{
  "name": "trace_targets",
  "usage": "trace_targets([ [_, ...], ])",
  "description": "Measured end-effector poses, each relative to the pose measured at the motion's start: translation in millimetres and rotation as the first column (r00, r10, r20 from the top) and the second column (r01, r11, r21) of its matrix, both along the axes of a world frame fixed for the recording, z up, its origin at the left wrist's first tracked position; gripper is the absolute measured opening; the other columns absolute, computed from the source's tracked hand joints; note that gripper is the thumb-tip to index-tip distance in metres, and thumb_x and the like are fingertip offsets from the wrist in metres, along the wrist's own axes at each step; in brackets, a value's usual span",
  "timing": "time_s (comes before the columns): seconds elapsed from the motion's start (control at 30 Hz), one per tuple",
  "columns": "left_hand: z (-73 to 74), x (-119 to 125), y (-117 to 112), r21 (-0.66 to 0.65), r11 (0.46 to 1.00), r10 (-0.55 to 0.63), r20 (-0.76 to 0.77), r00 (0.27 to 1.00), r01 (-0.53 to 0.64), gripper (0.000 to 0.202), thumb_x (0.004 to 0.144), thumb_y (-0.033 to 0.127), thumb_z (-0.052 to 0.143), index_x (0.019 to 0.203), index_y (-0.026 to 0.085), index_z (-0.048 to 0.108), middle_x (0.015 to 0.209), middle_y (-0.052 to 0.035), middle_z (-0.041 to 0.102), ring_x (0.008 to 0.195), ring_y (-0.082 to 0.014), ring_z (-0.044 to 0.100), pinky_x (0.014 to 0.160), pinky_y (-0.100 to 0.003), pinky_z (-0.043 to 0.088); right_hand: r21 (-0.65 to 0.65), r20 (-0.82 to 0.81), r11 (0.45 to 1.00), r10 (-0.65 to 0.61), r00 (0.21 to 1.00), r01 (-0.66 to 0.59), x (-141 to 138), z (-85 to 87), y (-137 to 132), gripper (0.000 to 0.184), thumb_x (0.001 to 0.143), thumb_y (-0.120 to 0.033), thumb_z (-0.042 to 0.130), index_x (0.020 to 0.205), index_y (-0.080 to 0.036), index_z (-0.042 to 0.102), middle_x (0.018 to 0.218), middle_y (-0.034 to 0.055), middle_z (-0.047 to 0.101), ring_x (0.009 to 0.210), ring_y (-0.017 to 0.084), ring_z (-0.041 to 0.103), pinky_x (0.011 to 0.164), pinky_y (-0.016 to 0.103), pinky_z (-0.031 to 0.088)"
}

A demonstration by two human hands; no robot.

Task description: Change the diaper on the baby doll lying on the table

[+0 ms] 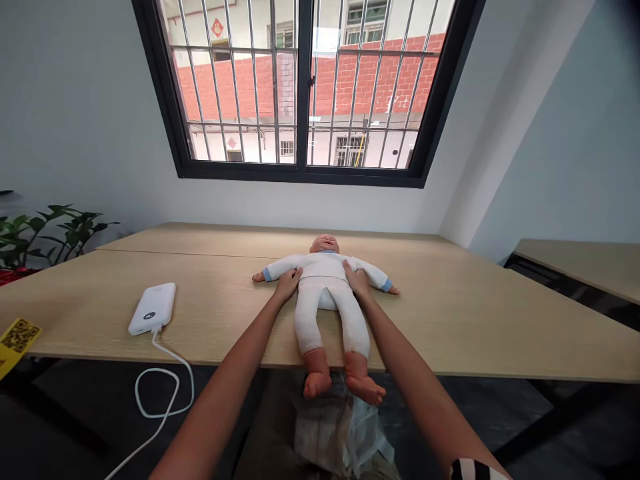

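A baby doll point(325, 268) in a white top with blue cuffs and white trousers lies on its back on the wooden table point(210, 300). Its head points toward the window, its arms are spread, and its bare feet hang past the front edge. My left hand point(289, 285) grips the doll's side below its arm on the left. On the other side, my right hand point(357, 279) holds the torso the same way, thumb toward the chest. The fingers under the doll are partly hidden.
On the left of the table lies a white power bank point(155, 307) with a white cable point(175, 360) hanging off the edge. A clear plastic bag point(340, 430) is below the doll's feet. A leafy plant point(55, 233) stands at far left, near a yellow QR-code tag point(19, 340).
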State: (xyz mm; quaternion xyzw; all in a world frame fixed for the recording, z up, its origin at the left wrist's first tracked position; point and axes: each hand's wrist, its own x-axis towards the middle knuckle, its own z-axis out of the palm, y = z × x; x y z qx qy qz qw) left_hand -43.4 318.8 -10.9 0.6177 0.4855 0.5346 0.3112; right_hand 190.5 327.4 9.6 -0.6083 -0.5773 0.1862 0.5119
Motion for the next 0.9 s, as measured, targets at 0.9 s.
trace_targets([
  [0.9,39.4,-5.9,-35.2,0.079,0.986,0.135,0.103,0.985,-0.144,0.026,0.066,0.025,0.076,0.085,0.016,0.060,0.091,-0.0107,0.064,0.091,-0.0241,0.059,0.086,-0.035,0.045,0.051,0.106,0.960,0.269,0.957,-0.275,22.1,3.7,-34.1,0.052,0.086,-0.041,0.059,0.128,-0.010,0.057,0.133,0.0160,0.059,0.124,0.026,0.054,0.109,0.042,0.036],
])
